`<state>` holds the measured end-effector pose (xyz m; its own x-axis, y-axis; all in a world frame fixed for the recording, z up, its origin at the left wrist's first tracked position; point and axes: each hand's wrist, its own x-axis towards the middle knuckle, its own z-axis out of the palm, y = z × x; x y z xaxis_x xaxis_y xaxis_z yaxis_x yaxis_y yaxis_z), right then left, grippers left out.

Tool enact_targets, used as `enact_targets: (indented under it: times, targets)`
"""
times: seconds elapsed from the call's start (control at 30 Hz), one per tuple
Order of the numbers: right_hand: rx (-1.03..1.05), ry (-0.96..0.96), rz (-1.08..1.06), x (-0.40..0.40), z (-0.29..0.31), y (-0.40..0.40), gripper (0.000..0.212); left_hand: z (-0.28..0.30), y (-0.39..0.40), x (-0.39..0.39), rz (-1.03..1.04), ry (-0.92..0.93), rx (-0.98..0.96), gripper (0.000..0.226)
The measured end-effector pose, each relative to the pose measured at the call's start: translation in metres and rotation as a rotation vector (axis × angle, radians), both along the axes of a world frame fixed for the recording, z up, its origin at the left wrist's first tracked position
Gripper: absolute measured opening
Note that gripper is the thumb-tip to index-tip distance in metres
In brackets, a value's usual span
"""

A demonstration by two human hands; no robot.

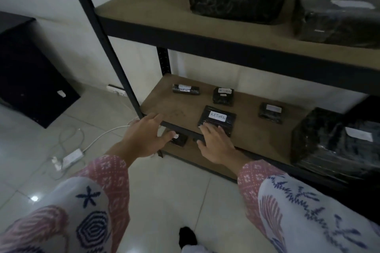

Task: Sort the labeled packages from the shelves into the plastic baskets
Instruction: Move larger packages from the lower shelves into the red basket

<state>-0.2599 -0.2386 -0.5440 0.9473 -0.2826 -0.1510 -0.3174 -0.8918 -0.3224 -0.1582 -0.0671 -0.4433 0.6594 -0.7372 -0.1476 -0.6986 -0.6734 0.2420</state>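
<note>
Currently: right hand (216,146) fingers straight, tips resting on flat black plastic-wrapped package with white RETURN label (217,119) | left hand (147,139) spread, holding nothing, over brown shelf board's dark front edge (181,127)

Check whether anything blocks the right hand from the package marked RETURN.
Nothing visible does. The right hand already reaches over the shelf's front edge, fingertips on the near end of the RETURN package. The other packages lie apart from it.
</note>
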Motion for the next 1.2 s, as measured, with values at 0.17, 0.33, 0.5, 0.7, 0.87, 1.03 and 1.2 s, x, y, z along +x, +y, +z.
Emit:
enact_targets:
  times: [0.17,0.33,0.5,0.7,0.87,1.03,1.2]
  targets:
    - [0.015,0.118,-0.012,0.031,-0.032,0.003,0.048,-0.034,-0.02,0.05,-0.058,0.077,0.017,0.05]
    - [0.074,0.188,-0.097,0.05,-0.069,0.0,0.05,-0.083,-0.045,0.091,-0.101,0.193,0.075,0.051]
    - [0.068,0.086,-0.212,0.079,-0.088,-0.033,0.049,-0.136,-0.072,0.126,-0.182,0.246,0.115,0.054]
    - [0.046,-0.081,-0.547,0.126,-0.117,-0.115,0.046,-0.219,-0.108,0.152,-0.304,0.207,0.07,0.07]
    - [0.124,-0.159,-0.85,0.15,-0.144,-0.177,0.053,-0.28,-0.124,0.163,-0.494,0.034,-0.019,0.084]
    - [0.094,-0.12,-1.096,0.182,-0.166,-0.211,0.076,-0.316,-0.116,0.172,-0.541,-0.062,-0.183,0.079]
    - [0.595,-0.346,-1.22,0.198,-0.162,-0.224,0.046,-0.311,-0.117,0.17,-0.533,-0.06,-0.12,0.074]
